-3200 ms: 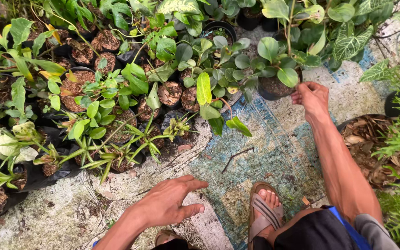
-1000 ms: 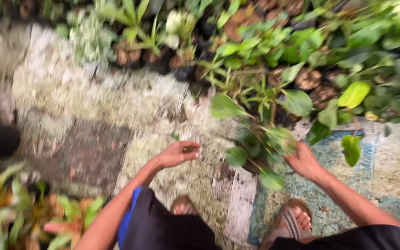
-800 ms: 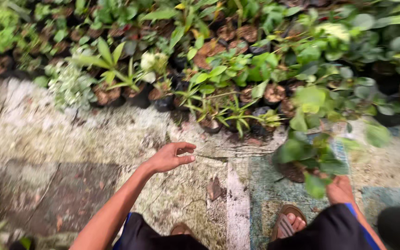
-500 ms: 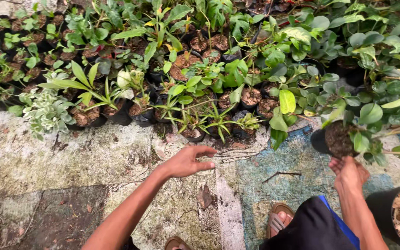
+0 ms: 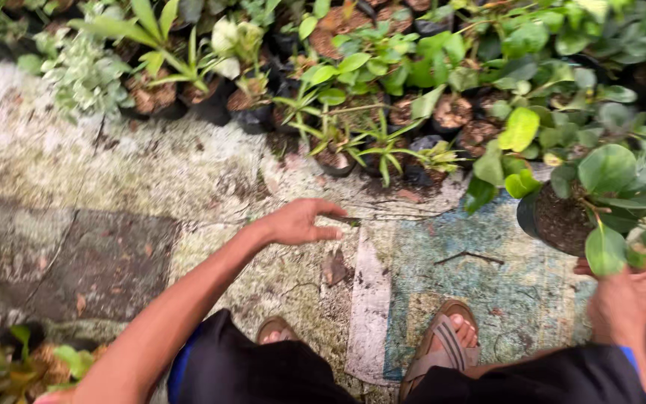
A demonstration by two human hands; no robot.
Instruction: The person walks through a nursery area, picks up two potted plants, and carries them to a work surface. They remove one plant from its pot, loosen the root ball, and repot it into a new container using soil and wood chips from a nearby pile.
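A potted plant (image 5: 588, 196) with broad round green leaves sits in a black pot at the right side of the view, tilted toward the camera so its dark soil shows, and it hangs just above the ground rather than resting among the others. The right hand (image 5: 628, 295) is directly below it, blurred, with one large leaf lying across the knuckles; it appears to grip the pot's lower edge, though the fingers themselves are too smeared to make out clearly. The left hand (image 5: 298, 222) reaches out over the mossy stone paving (image 5: 114, 187), well apart from the pot, with the fingers extended and loosely together; it holds nothing, and the fingertips point toward a small dark twig or leaf scrap on the ground. Under the plant lies a worn blue-green mat (image 5: 487, 277) with a thin stick on it. Two sandalled feet (image 5: 443, 344) stand at the mat's near edge, below dark shorts. Beyond the hands, a dense row of small potted seedlings (image 5: 368, 127) lines the far edge of the paving, some with narrow pointed leaves, some pale and variegated.
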